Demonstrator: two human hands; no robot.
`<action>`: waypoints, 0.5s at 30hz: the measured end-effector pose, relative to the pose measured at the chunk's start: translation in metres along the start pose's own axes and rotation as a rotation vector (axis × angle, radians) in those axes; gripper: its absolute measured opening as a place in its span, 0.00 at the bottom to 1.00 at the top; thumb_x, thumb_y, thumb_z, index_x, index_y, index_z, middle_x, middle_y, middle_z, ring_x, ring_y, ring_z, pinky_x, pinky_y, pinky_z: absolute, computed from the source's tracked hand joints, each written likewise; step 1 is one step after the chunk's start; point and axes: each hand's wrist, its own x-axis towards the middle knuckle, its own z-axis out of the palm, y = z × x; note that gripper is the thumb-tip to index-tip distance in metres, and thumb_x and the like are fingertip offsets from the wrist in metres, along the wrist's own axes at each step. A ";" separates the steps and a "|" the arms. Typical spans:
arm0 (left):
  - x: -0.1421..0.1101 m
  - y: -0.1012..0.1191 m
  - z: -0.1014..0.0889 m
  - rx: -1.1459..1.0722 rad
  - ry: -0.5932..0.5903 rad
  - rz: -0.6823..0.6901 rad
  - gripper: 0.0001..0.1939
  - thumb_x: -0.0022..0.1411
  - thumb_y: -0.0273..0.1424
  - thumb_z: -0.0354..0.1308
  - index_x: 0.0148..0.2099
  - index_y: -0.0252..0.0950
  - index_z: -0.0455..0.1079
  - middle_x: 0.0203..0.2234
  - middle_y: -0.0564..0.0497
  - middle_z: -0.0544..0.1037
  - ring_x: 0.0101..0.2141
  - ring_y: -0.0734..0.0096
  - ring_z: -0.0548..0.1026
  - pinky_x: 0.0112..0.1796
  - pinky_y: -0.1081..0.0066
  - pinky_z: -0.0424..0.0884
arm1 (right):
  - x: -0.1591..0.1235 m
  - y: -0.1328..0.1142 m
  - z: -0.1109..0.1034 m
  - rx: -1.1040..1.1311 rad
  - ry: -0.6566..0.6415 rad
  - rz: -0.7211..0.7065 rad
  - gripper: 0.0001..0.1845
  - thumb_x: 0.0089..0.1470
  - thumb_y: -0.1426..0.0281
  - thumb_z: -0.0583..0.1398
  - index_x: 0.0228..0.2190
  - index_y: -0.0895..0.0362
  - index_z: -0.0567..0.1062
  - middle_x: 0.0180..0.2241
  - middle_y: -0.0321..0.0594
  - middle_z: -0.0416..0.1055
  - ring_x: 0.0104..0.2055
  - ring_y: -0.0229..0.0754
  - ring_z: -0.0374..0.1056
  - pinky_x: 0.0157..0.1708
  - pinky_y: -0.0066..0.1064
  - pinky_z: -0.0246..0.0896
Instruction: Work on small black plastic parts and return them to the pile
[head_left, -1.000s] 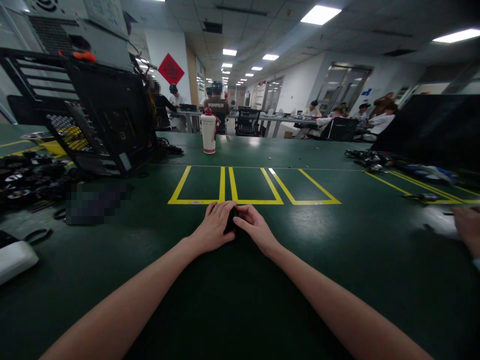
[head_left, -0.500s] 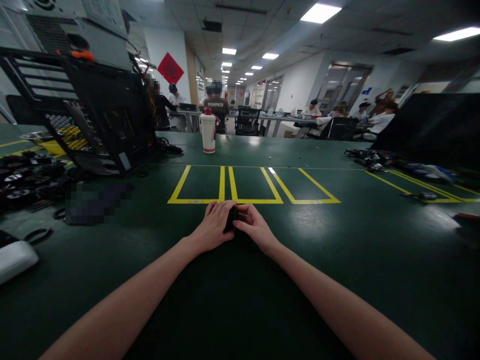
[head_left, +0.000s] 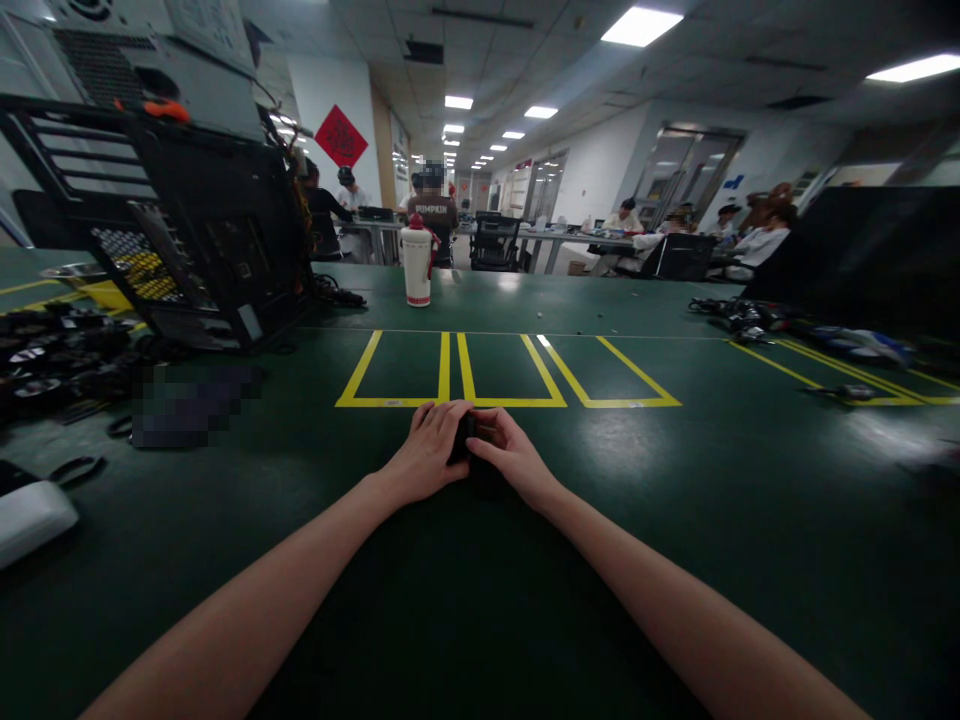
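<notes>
Both my hands meet at the middle of the green table (head_left: 480, 600), just in front of the yellow taped boxes (head_left: 465, 372). My left hand (head_left: 427, 455) and my right hand (head_left: 510, 455) are closed round a small black object (head_left: 463, 440) that rests between them on the table. Most of that object is hidden by my fingers, so I cannot make out what it is.
A black metal computer case (head_left: 202, 240) stands at the back left, with dark parts (head_left: 52, 360) piled beside it. A white bottle (head_left: 417, 262) stands behind the taped boxes. A white thing (head_left: 30, 520) lies at the left edge. Cables and tools (head_left: 787, 330) lie at the right. People sit at far tables.
My hands have stayed where they were. Another person's hand at the right edge a second ago has drawn out of view.
</notes>
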 end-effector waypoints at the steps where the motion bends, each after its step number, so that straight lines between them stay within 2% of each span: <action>1: 0.000 0.000 0.000 0.001 0.002 0.001 0.32 0.50 0.29 0.54 0.56 0.36 0.44 0.49 0.44 0.59 0.51 0.60 0.57 0.52 0.56 0.48 | 0.000 -0.001 0.001 -0.002 0.006 -0.008 0.16 0.43 0.71 0.59 0.37 0.54 0.66 0.40 0.36 0.66 0.45 0.39 0.62 0.48 0.36 0.55; 6: 0.001 -0.001 0.003 0.014 0.012 0.003 0.33 0.48 0.27 0.54 0.55 0.35 0.44 0.49 0.44 0.59 0.51 0.60 0.57 0.52 0.57 0.49 | 0.000 0.000 0.001 -0.035 0.049 -0.016 0.13 0.45 0.69 0.58 0.36 0.53 0.66 0.39 0.36 0.65 0.44 0.38 0.63 0.46 0.34 0.58; 11: 0.001 -0.002 0.003 0.011 0.016 0.002 0.33 0.48 0.27 0.53 0.55 0.36 0.44 0.49 0.44 0.59 0.51 0.59 0.57 0.51 0.55 0.49 | 0.002 0.002 -0.001 -0.078 0.046 0.014 0.17 0.45 0.68 0.58 0.41 0.54 0.65 0.42 0.38 0.65 0.45 0.39 0.62 0.47 0.36 0.56; 15: 0.001 -0.002 0.002 0.007 0.014 0.006 0.33 0.49 0.28 0.54 0.55 0.36 0.44 0.49 0.44 0.60 0.50 0.59 0.58 0.52 0.55 0.49 | 0.000 0.000 0.000 -0.052 0.013 0.015 0.17 0.44 0.69 0.59 0.39 0.54 0.66 0.41 0.38 0.66 0.46 0.40 0.62 0.47 0.36 0.57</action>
